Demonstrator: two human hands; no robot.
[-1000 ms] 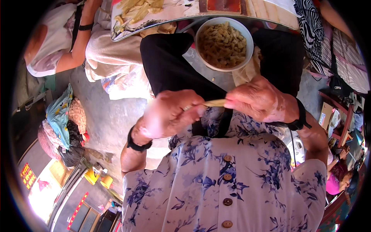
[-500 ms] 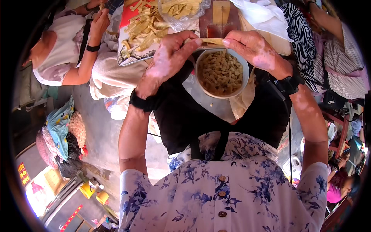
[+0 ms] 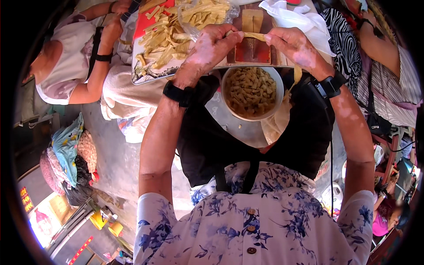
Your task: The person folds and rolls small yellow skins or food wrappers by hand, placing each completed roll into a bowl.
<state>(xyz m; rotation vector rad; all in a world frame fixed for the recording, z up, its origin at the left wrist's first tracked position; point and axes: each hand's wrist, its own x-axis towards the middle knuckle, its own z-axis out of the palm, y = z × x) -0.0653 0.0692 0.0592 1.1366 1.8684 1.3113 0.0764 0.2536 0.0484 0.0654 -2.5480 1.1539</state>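
Note:
A pale yellow, soft-looking strip [image 3: 255,36] is stretched between my two hands over the near part of the table. My left hand [image 3: 216,45] pinches one end between thumb and fingers. The other end is in the closed fingers of my right hand [image 3: 295,47], and a twisted length of similar material [image 3: 297,74] hangs below that hand. Just behind the strip stands a wooden block [image 3: 252,20] on a reddish-brown board [image 3: 238,54]. Below the table edge, a white bowl [image 3: 281,90] holds many short cut pieces [image 3: 251,90].
A heap of long yellow strips [image 3: 163,37] lies on the tabletop at left, beside a clear plastic bag [image 3: 191,27] of more strips. White cloth [image 3: 304,26] covers the right side. People sit close by: a bare arm [image 3: 90,81] at left, a striped sleeve [image 3: 404,73] at right.
Both hands have moved slightly to the right and up with the strip stretched between them. The hanging length below my right hand now shows more clearly.

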